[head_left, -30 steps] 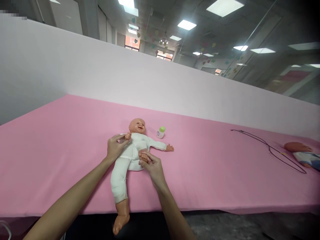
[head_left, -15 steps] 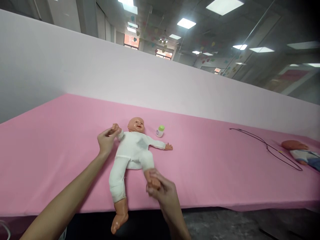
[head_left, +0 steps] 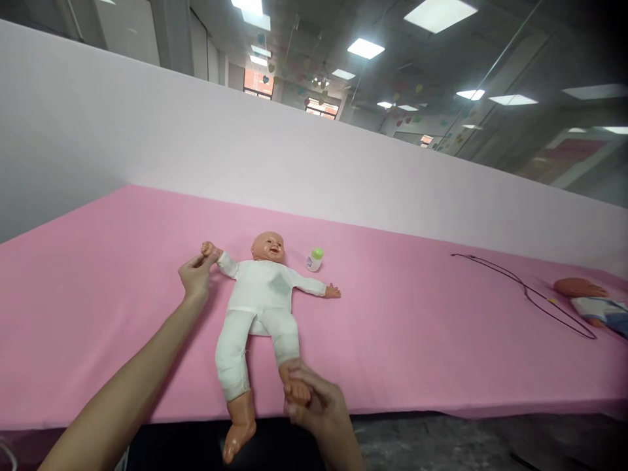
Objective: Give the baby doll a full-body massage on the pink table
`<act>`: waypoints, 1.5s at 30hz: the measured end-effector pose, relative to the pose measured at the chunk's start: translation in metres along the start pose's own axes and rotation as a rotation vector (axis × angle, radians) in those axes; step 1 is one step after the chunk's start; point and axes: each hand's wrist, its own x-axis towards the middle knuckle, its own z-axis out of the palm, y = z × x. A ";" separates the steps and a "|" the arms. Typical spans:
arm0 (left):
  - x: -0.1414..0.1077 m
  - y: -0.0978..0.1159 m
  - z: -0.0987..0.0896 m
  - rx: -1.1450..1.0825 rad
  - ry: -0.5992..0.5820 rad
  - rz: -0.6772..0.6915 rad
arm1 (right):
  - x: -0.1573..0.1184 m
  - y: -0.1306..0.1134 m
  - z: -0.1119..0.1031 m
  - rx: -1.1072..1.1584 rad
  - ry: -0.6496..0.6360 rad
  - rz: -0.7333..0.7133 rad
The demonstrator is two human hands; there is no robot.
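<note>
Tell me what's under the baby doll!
The baby doll lies on a pink cloth. A white edge of something peeks out between its legs. The doll's body covers the rest, so I can't see what that white thing is or how big.

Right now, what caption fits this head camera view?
Left hand holds a baby doll's hand, right hand its foot, on pink cloth.
</note>
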 end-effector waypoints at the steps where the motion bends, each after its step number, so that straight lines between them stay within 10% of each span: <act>1: 0.006 0.001 -0.002 -0.016 0.057 -0.023 | -0.014 0.008 -0.003 0.035 -0.019 -0.002; 6: 0.003 0.006 0.000 -0.033 0.026 0.005 | -0.016 0.003 0.002 0.039 -0.016 -0.013; 15: -0.055 -0.001 0.014 0.354 -0.606 0.433 | 0.126 -0.042 0.031 -0.025 0.010 -0.031; 27: 0.013 0.000 -0.004 -0.079 0.160 -0.065 | -0.018 -0.002 -0.006 0.060 -0.078 0.031; 38: -0.048 -0.005 0.011 0.356 -0.573 0.477 | 0.114 -0.047 0.028 -0.012 0.014 -0.009; 45: -0.023 -0.006 0.009 0.096 -0.303 0.172 | 0.064 -0.032 0.011 -0.071 0.030 0.004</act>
